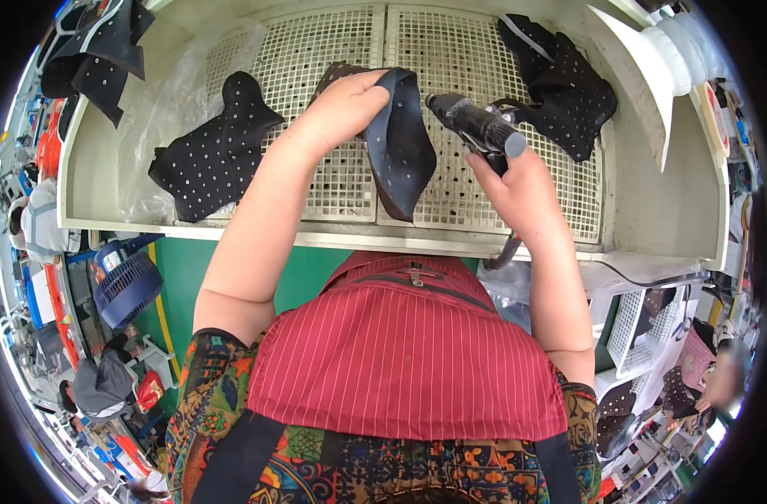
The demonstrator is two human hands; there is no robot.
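Observation:
My left hand (347, 109) pinches the top edge of a dark, curled cut piece (397, 139). Its blue-grey inside faces me and small dots run over it. In my right hand (522, 193) is a black gun-shaped hand tool (480, 126), gripped by its handle. The tool's nose points left toward the piece, with a gap between them. To the left on the cream grating (333, 181) lies a black dotted piece (211, 151). Another black dotted piece (568, 92), with a pale strip, lies to the right.
The grating sits in a cream tray with a raised front edge (316, 237). A white funnel-shaped hood (644, 76) stands at the right. Clear plastic film (160, 143) lies at the left. A blue fan (127, 286) is below left; white baskets (644, 332) and another person's hand (724, 378) are lower right.

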